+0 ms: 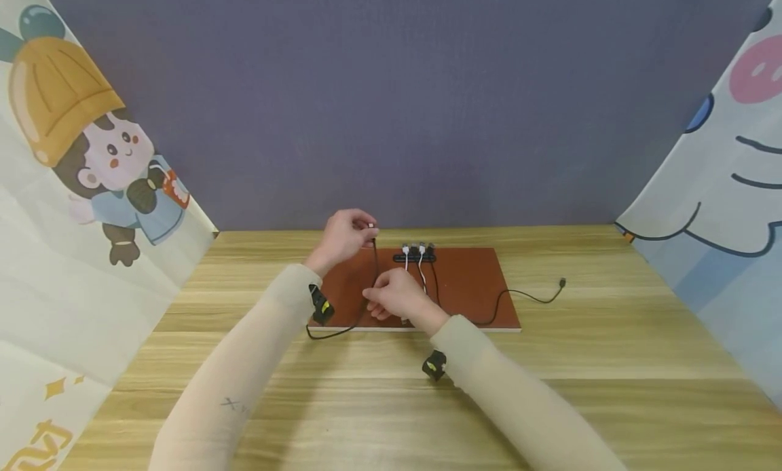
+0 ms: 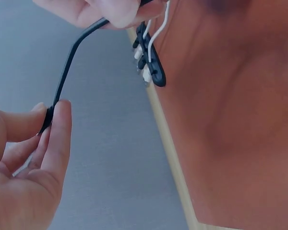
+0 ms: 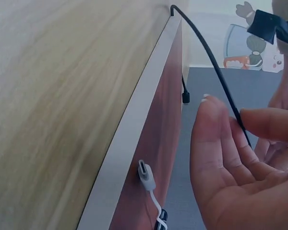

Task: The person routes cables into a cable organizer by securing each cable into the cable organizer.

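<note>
My left hand (image 1: 345, 237), raised over the far left part of a brown board (image 1: 467, 281), pinches the plug end of a black cable (image 1: 375, 260). In the left wrist view, that black plug (image 2: 48, 119) sits between thumb and fingers. Lower down, my right hand (image 1: 397, 296) pinches the same cable between thumb and fingertips, close over the board. From there the cable bends around the board's near left corner. A black cable clip (image 1: 398, 258) lies along the board's far edge, with several white and black cables in it.
A second black cable runs off the board's right side to a plug (image 1: 562, 282) on the wooden table (image 1: 611, 362). Beside the board's near edge, a white cable's connector (image 3: 145, 176) shows in the right wrist view. A grey panel (image 1: 415, 104) stands behind the table.
</note>
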Demonstrator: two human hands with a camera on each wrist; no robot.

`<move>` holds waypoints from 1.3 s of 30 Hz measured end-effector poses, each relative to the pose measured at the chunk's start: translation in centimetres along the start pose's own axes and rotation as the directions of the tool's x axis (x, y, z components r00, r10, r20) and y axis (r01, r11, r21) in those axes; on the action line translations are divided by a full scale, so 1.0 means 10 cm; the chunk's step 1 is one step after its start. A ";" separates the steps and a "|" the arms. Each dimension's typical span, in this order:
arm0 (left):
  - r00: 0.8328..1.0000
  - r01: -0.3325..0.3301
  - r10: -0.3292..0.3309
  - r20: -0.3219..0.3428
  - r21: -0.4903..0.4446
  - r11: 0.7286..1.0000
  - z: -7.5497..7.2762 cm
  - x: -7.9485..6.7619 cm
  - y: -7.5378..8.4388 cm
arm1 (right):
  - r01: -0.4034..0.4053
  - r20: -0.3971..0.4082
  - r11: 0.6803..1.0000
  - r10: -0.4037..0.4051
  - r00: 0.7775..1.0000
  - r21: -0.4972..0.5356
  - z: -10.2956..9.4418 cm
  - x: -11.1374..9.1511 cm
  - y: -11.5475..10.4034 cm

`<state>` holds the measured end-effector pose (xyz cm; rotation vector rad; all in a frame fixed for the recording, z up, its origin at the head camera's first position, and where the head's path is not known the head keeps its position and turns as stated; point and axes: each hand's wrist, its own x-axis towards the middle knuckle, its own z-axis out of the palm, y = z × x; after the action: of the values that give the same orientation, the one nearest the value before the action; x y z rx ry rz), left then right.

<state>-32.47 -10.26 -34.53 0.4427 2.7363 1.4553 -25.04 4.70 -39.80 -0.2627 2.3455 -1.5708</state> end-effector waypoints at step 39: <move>1.000 0.002 -0.003 -0.019 -0.047 0.999 0.15 0.31 0.17 | -0.049 -0.193 0.982 0.012 0.981 -0.185 -0.11 -0.08 -0.01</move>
<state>-34.85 -7.36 -33.55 0.4263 2.7091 1.5280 -24.69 5.88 -39.21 -0.1205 2.6380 -1.4164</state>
